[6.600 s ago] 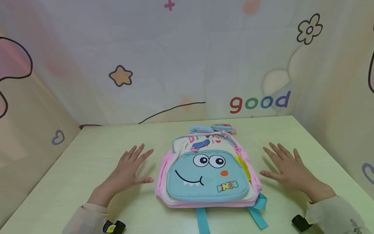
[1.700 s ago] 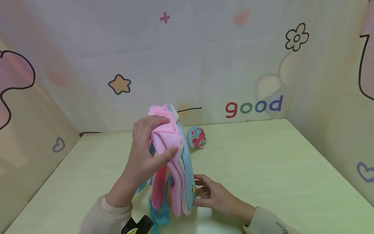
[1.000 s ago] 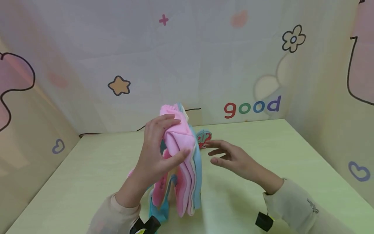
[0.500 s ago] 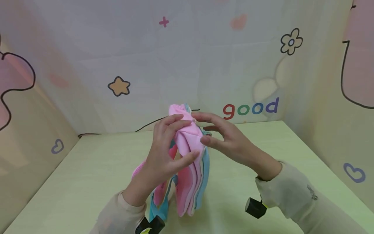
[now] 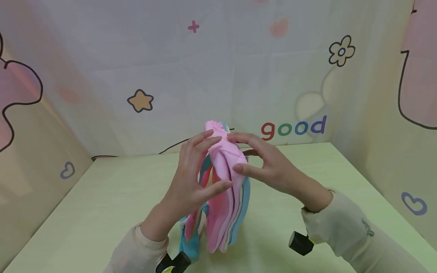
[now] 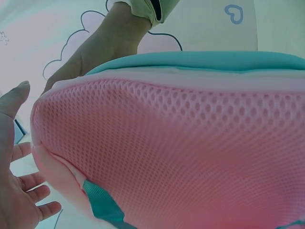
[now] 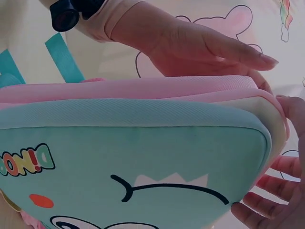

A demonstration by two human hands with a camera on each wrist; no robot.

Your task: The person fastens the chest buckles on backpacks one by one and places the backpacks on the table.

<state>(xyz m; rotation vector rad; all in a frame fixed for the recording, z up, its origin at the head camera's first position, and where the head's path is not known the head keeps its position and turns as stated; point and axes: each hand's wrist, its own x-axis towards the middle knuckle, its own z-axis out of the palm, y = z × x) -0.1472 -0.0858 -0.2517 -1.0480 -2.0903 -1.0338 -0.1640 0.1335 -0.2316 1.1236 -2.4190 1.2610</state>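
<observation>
A small child's backpack (image 5: 227, 182) stands on its side on the table, its pink side up. Its light blue front (image 7: 119, 157) with a cartoon mouth faces right. The pink mesh back (image 6: 181, 143) faces left. My left hand (image 5: 192, 174) is at the back side, fingers spread and thumb apart, fingertips by the upper edge. My right hand (image 5: 273, 163) is at the front side; its index finger and thumb touch the pink upper part, and the other fingers lie lightly against the front. Teal straps (image 5: 191, 242) hang at the lower left.
The pale green table (image 5: 112, 197) runs back to a printed cloth wall (image 5: 218, 76). A black camera (image 5: 300, 242) is on my right wrist, another black camera (image 5: 175, 261) on my left wrist. The backpack's small pouch is almost wholly hidden behind my right hand.
Earlier the backpack lay flat, face up; then it was turned onto its side. Since then it has shifted right. My right hand has left its lower front and moved up to the upper part.
</observation>
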